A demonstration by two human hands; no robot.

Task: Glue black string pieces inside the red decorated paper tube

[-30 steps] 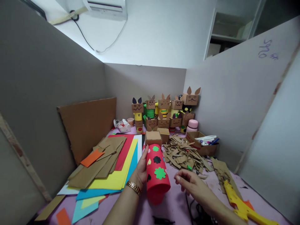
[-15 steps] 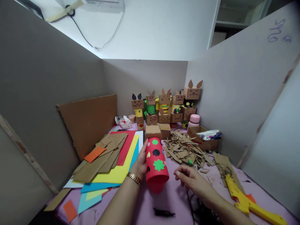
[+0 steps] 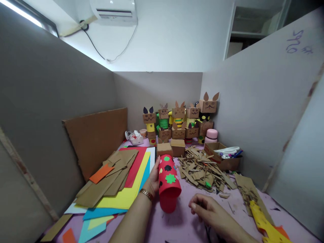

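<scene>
Head view: red tube [image 3: 167, 185] is mid-scene above the counter [image 3: 182, 233], open end toward the wearer, far end at a cardboard box [image 3: 164, 149]; can't tell if joined. Risks: thin hollow wall could dent if squeezed too hard; with one-hand support, a weak joint to the box, if any, could twist loose. Left hand [image 3: 153, 180] has fingers wrapped on the tube's left side, holding it. Right hand [image 3: 207, 209] is apart, right of tube, fingers loosely curled; can't tell if pinching anything. Yellow glue gun [image 3: 265, 224] farther right.
</scene>
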